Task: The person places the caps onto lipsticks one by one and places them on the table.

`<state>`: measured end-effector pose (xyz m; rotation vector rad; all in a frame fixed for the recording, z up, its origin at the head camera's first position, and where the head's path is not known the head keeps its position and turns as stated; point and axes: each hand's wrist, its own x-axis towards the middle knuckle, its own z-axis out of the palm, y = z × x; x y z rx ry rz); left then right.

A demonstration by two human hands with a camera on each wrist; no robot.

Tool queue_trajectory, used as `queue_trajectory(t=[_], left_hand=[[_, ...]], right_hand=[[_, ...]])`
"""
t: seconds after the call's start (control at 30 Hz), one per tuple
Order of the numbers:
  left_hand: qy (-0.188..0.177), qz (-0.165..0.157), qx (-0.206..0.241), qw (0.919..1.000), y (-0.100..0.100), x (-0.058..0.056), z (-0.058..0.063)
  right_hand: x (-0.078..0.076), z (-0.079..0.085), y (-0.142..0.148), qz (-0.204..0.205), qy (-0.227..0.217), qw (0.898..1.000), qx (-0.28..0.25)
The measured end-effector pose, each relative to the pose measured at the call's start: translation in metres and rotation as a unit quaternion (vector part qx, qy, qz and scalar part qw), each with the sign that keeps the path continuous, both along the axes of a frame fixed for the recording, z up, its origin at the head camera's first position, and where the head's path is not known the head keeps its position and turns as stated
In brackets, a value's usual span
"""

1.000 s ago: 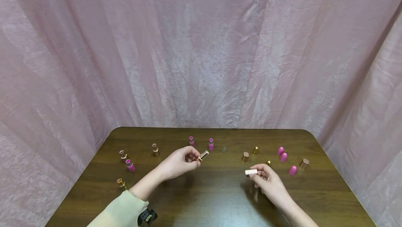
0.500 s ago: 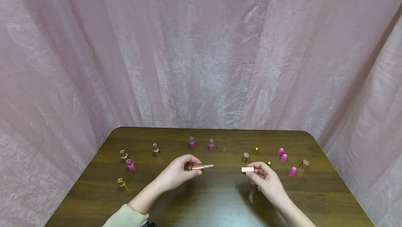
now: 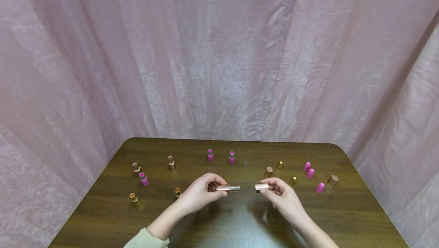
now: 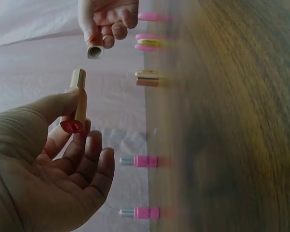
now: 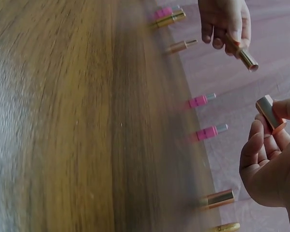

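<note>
My left hand (image 3: 201, 195) pinches a rose-gold lipstick tube (image 3: 228, 188) between thumb and fingers, its bare metal inner sleeve pointing right. Opposite it, my right hand (image 3: 284, 200) pinches a rose-gold lipstick cap (image 3: 261, 188) by its sides. In the left wrist view the cap's dark hollow mouth (image 4: 95, 51) faces the tube's metal end (image 4: 78, 77). A short gap separates the two pieces, both held above the table. A red base shows on the tube in that same view.
Uncapped pink lipstick tubes (image 3: 210, 155), rose-gold ones (image 3: 172, 163) and gold ones (image 3: 135, 199) stand on the left and back of the brown table (image 3: 219, 232). Pink caps (image 3: 320, 188), gold caps (image 3: 293, 181) and rose-gold caps (image 3: 332, 180) stand at right. Pink curtains (image 3: 226, 57) hang behind.
The lipstick tube has turned from tilted to level and moved right and nearer the front edge. The right hand has carried the cap left, narrowing the gap between them.
</note>
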<state>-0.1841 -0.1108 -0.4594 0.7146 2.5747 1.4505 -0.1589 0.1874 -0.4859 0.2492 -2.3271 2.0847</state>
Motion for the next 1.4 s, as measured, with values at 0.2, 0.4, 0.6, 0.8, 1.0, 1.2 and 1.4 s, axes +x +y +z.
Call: queue_trajectory(t=[0.2, 0.4, 0.6, 0.8, 1.0, 1.2, 1.4], left_hand=[[0.000, -0.001, -0.004, 1.0000, 0.006, 0.000, -0.002], [0.003, -0.005, 0.001, 1.0000, 0.011, 0.000, -0.004], [0.002, -0.007, -0.006, 1.0000, 0.015, 0.001, -0.004], [-0.001, -0.005, -0.008, 1.0000, 0.016, 0.001, -0.004], [-0.008, -0.007, -0.005, 0.9999, 0.017, 0.001, -0.004], [-0.012, -0.006, 0.000, 0.9999, 0.019, 0.003, -0.004], [-0.019, -0.003, 0.008, 0.9998, 0.019, 0.004, -0.006]], right_hand=[[0.001, 0.003, -0.008, 0.013, -0.011, 1.000, -0.004], [0.001, 0.004, -0.016, 0.025, -0.027, 0.999, 0.000], [0.000, 0.002, -0.021, 0.039, -0.026, 0.999, 0.007], [0.000, 0.001, -0.025, 0.046, -0.029, 0.998, 0.010], [0.000, 0.000, -0.027, 0.050, -0.031, 0.998, 0.011], [0.001, -0.001, -0.028, 0.054, -0.030, 0.998, 0.007], [0.001, -0.001, -0.030, 0.052, -0.036, 0.998, 0.008]])
